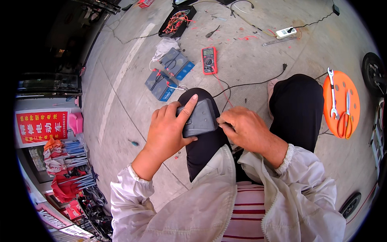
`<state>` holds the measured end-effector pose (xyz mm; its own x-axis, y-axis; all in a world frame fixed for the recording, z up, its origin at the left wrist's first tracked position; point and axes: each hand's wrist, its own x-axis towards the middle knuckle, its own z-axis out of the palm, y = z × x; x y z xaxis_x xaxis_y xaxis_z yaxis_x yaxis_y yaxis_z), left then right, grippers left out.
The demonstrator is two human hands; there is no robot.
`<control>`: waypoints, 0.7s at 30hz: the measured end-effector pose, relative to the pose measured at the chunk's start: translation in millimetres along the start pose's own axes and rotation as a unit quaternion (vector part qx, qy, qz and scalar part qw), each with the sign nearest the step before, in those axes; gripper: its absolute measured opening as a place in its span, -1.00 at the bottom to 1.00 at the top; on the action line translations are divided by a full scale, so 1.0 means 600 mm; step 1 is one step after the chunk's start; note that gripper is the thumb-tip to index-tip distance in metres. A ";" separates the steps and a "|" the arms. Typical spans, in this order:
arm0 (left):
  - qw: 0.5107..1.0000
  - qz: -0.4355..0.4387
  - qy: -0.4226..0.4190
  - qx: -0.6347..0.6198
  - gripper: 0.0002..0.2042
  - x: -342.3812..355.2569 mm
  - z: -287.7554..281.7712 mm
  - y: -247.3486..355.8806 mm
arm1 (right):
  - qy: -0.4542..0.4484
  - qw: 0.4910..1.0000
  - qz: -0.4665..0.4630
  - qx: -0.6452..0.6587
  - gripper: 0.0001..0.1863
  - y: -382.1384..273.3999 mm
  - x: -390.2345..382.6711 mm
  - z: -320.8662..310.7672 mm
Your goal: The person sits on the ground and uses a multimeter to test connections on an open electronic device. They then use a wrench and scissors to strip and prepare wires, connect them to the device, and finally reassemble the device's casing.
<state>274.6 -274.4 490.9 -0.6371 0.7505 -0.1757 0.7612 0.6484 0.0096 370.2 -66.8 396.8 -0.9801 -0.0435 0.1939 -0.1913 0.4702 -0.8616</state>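
A dark grey plastic case (203,117), boxy with rounded corners, rests over my left knee. My left hand (163,127) grips it from the left, index finger stretched along its upper edge and thumb at the lower edge. At the case's right edge, my right hand (250,131) is closed in a pinch. Whatever lies between its thumb and fingers is mostly hidden and too small to name. Beyond my knees, a red multimeter (209,61) lies on the floor with its leads running toward me.
Two blue-and-grey batteries (177,63) sit left of the multimeter, near a white cloth (165,48). Farther off are a black tray (189,14) of wires and a white power strip (286,33). An orange stool (340,82) at right carries a wrench (332,94) and scissors (345,125). Black cables (258,82) cross the floor.
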 end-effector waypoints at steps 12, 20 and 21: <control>0.995 0.042 -0.003 0.095 0.14 0.009 0.021 0.000 | 0.000 1.000 0.001 0.016 -0.89 0.005 0.003 -0.002; 0.997 0.053 -0.017 0.051 0.12 0.006 0.024 -0.024 | 0.144 0.987 -0.060 0.040 -0.87 0.006 0.010 0.002; 0.998 0.053 -0.020 0.040 0.12 0.007 0.021 -0.024 | 0.197 0.977 -0.082 0.030 -0.87 0.005 0.010 0.004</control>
<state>262.8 -282.2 477.4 -0.5475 0.8079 -0.2180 0.8328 0.5515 -0.0476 363.6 -67.6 394.1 -0.8418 0.2337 0.4867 -0.3584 0.4322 -0.8275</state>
